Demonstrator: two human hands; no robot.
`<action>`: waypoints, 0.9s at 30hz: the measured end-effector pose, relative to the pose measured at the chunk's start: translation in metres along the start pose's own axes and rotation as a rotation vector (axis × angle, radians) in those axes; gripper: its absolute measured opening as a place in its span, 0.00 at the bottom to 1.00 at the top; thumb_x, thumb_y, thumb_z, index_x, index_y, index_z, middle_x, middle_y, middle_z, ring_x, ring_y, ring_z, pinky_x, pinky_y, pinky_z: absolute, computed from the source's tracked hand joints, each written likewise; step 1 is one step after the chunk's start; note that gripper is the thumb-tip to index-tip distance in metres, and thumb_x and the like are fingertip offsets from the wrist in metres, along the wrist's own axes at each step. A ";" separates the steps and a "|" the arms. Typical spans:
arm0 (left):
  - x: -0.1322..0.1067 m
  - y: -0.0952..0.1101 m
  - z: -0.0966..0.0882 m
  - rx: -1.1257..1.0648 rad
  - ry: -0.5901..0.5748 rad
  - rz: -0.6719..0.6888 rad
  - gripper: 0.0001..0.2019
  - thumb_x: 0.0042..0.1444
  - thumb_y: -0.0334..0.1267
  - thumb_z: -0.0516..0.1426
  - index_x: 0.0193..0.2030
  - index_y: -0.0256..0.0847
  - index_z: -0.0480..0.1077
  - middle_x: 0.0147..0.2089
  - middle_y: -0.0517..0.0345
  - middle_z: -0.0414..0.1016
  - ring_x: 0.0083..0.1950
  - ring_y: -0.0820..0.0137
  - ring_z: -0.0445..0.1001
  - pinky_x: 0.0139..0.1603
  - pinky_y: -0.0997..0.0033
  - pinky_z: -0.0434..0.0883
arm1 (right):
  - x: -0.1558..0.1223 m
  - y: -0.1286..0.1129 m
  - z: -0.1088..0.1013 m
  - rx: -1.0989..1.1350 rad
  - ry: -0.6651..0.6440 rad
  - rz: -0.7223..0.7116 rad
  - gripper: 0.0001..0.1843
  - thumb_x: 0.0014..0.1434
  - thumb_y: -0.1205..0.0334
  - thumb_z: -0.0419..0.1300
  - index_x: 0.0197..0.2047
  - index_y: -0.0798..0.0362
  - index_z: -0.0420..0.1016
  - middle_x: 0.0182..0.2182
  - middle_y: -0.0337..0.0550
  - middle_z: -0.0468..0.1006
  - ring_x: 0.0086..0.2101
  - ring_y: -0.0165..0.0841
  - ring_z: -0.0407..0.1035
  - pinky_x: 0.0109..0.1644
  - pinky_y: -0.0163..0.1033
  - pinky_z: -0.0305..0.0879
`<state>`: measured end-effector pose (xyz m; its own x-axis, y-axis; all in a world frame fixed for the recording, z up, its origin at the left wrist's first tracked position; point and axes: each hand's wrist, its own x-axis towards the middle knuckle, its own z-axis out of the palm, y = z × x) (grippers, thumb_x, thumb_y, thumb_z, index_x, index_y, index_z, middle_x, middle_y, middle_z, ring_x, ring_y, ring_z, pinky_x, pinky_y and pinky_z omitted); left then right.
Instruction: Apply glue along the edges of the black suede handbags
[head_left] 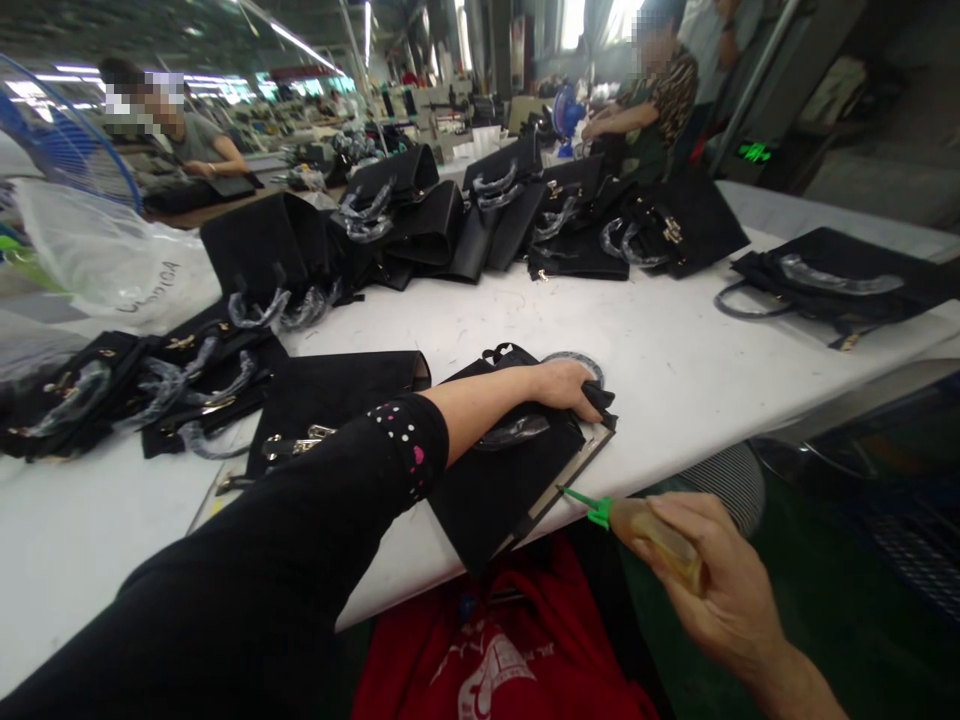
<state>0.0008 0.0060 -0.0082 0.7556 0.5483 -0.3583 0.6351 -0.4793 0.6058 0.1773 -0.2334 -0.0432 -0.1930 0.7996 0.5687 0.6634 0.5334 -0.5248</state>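
A black handbag (487, 490) lies on the white table in front of me, its handles wrapped in clear plastic. My left hand (566, 385) reaches across it, fingers closed on the black edge at its far right corner. A pale strip (570, 465) shows along the bag's right edge. My right hand (724, 575) is wrapped round a squeeze bottle (649, 535) of amber liquid, probably glue. The bottle's thin green nozzle (592, 505) points left, its tip at the pale strip; whether it touches cannot be seen.
Another black bag (345, 385) with metal fittings lies just left. Several more black bags (450, 215) are heaped along the far side, and one bag (847, 275) lies at right. A white plastic bag (120, 260) and blue fan (67, 130) stand left. Two co-workers sit beyond.
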 end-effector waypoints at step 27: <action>-0.003 0.005 -0.004 0.085 0.001 -0.019 0.17 0.48 0.50 0.65 0.35 0.38 0.76 0.31 0.61 0.76 0.35 0.69 0.72 0.38 0.71 0.65 | -0.009 -0.027 0.009 0.063 -0.081 -0.052 0.18 0.65 0.66 0.60 0.58 0.53 0.66 0.45 0.50 0.73 0.44 0.37 0.72 0.42 0.40 0.74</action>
<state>0.0016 0.0049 -0.0010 0.7435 0.5582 -0.3683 0.6603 -0.5254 0.5367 0.1546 -0.2525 -0.0404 -0.2860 0.7885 0.5445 0.6044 0.5894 -0.5360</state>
